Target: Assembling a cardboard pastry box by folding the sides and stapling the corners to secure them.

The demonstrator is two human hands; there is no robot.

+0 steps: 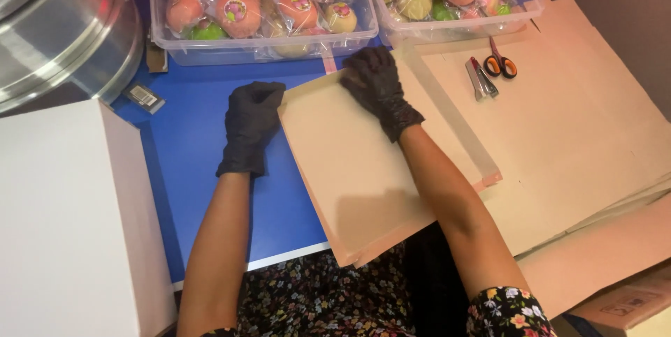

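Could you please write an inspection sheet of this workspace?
Surface: blue table, partly covered.
Job's things: flat beige cardboard sheet under both hands.
Clutter: orange-handled scissors, stapler, two clear tubs of wrapped fruit, white box.
Grippers: left hand at the sheet's left edge; right hand presses its top; black gloves.
Cables: nothing seen.
Surroundings: metal pot, more cardboard sheets.

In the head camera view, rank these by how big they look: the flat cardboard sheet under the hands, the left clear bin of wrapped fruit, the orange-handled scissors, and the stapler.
1. Flat cardboard sheet
2. Left clear bin, partly cut off at the top edge
3. and 4. Orange-handled scissors and stapler: they look alike in size, so no ranking.
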